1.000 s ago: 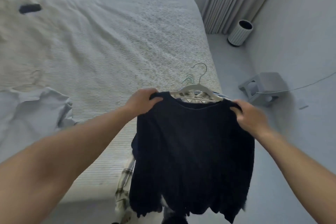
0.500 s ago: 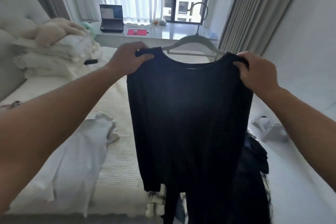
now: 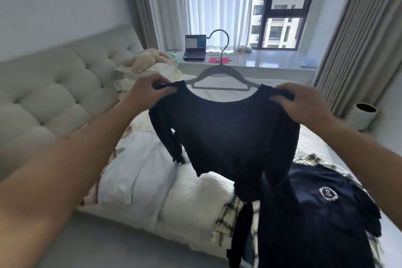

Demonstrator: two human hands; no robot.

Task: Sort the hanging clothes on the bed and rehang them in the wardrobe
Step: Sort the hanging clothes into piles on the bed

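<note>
I hold a black long-sleeved top (image 3: pixel 230 132) up in front of me on a grey hanger (image 3: pixel 219 74), whose hook sticks up above the neckline. My left hand (image 3: pixel 148 91) pinches the top's left shoulder and my right hand (image 3: pixel 302 104) grips its right shoulder. Its hem and sleeves hang over the bed (image 3: pixel 191 200). On the bed at the lower right lie a navy garment with a white round logo (image 3: pixel 326 200) and a plaid shirt (image 3: pixel 226 220) beneath it. A white garment (image 3: pixel 134 172) lies on the bed at the left.
A tufted headboard (image 3: pixel 54 98) runs along the left, with a pile of pillows and bedding (image 3: pixel 148 65) at its far end. A laptop (image 3: pixel 195 48) sits on the window ledge. A white bin (image 3: pixel 363 115) stands by the right curtain. The wardrobe is out of view.
I have lifted the black top from near the bed edge to chest height and my view has swung up and left. Both hands keep the same hold on its shoulders.
</note>
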